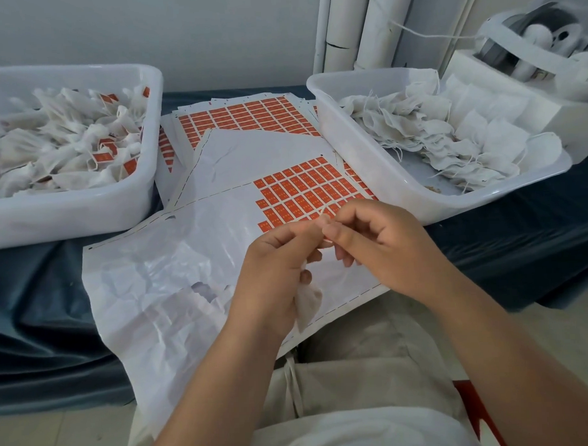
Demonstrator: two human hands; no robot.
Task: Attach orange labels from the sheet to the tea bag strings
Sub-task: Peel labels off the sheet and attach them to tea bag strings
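Observation:
A white backing sheet (pixel 194 259) lies on the dark cloth before me, with rows of orange labels (pixel 304 189) left on its upper right part. My left hand (pixel 274 267) holds a white tea bag (pixel 307 302) that hangs below its palm. Its fingertips meet those of my right hand (pixel 380 243) just above the sheet. My right hand pinches a small orange label (pixel 327 243) between thumb and forefinger, mostly hidden by the fingers. The string is too thin to make out.
A white tub (pixel 85 210) at the left holds several tea bags with orange labels. A white tub (pixel 384 173) at the right holds unlabelled tea bags. More label sheets (pixel 249 114) lie between them. White rolls and a machine (pixel 533 44) stand at the back right.

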